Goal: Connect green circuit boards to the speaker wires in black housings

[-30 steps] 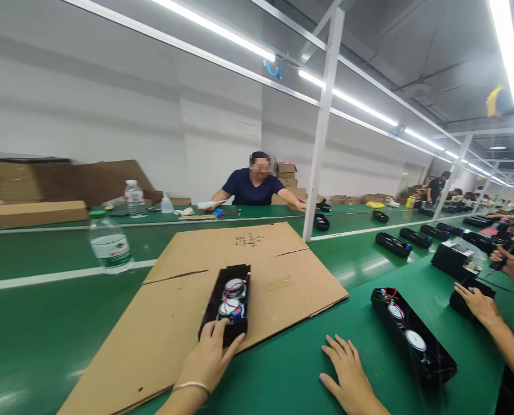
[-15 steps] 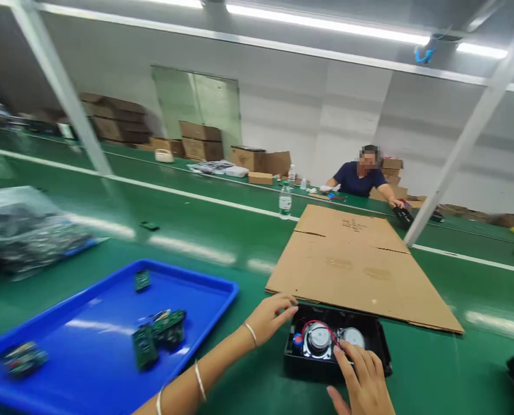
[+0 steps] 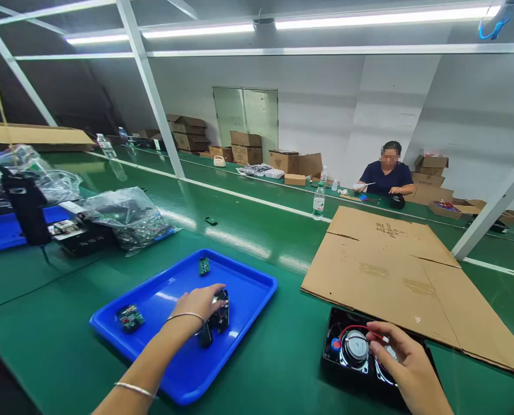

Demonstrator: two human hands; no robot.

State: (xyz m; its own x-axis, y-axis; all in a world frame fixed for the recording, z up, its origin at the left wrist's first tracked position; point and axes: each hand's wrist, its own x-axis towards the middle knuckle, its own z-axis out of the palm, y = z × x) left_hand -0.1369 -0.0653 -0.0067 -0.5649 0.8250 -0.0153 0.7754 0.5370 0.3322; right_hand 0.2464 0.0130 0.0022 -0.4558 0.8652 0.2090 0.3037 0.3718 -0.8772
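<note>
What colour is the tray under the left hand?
Plain blue; the tray shows best in the current head view.

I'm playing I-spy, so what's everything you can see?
Trays: at least 2, blue, left
Circuit boards: many, green, left
Speaker box: 1, black, front right
Speakers: 2, silver, in box
Wire: count unclear, red, over speakers
Cardboard: 1 sheet, brown, behind box
Equipment: some, black, left
Plastic bags: several, clear, left
Bottles: several, clear, on benches
Boxes: many, brown, by wall
Benches: several, green, throughout
Door: 1, greenish, wall
Lights: several, white, overhead
Person: 1, dark-blue shirt, opposite
Left hand: 1, bare, over boards
Right hand: 1, bare, at wire
</note>
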